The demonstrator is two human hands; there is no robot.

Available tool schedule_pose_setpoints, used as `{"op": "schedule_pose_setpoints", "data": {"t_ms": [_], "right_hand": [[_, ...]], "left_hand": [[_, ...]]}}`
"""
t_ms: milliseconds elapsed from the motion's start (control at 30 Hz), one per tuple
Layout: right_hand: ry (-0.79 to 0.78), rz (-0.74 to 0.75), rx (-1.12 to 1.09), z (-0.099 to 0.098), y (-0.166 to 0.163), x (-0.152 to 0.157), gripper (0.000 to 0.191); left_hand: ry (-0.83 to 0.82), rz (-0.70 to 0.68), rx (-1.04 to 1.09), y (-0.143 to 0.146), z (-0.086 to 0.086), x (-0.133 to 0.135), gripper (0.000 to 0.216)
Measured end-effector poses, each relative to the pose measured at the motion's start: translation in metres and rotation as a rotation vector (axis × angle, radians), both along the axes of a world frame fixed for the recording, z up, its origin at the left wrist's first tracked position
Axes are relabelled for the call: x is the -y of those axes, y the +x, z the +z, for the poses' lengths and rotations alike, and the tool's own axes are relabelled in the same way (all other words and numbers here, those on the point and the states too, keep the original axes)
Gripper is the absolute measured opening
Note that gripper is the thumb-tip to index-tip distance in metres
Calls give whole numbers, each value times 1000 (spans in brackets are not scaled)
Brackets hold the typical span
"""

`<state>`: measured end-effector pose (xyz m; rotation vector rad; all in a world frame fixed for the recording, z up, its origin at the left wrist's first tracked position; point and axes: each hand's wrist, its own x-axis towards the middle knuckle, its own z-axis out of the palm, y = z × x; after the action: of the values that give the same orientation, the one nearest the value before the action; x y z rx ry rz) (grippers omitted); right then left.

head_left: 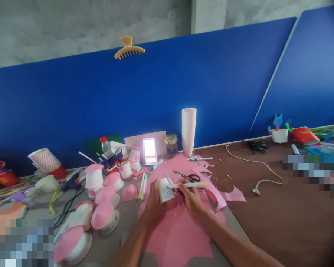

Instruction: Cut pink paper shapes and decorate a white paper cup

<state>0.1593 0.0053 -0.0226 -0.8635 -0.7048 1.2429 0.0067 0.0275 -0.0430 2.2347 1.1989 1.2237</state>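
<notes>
My left hand point(153, 202) is wrapped round the left side of a white paper cup point(165, 190), which lies tilted with small blue marks on its wall. In my right hand point(189, 195) is a marker pen point(195, 184) with a pale yellow end, its tip against or very near the cup's side. Both hands are above a large sheet of pink paper point(178, 237) with jagged edges. Black-handled scissors point(193, 178) lie just beyond my right hand. A yellow and a green marker point(143, 187) lie side by side left of my left hand.
A tall stack of white cups point(188, 131) stands behind the paper, beside a glass jar point(172, 145). Several cups with pink paper tops point(102, 215) crowd the left. A glue gun point(72, 179) lies there too. A white cable point(253, 160) crosses the brown tabletop at right.
</notes>
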Motion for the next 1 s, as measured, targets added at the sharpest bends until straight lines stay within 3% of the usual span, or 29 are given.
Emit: {"op": "schedule_pose_setpoints", "data": {"t_ms": [1000], "right_hand": [[15, 32, -39, -8, 4, -4, 16]], "left_hand": [[-2, 40, -53, -2, -3, -1, 56]]}}
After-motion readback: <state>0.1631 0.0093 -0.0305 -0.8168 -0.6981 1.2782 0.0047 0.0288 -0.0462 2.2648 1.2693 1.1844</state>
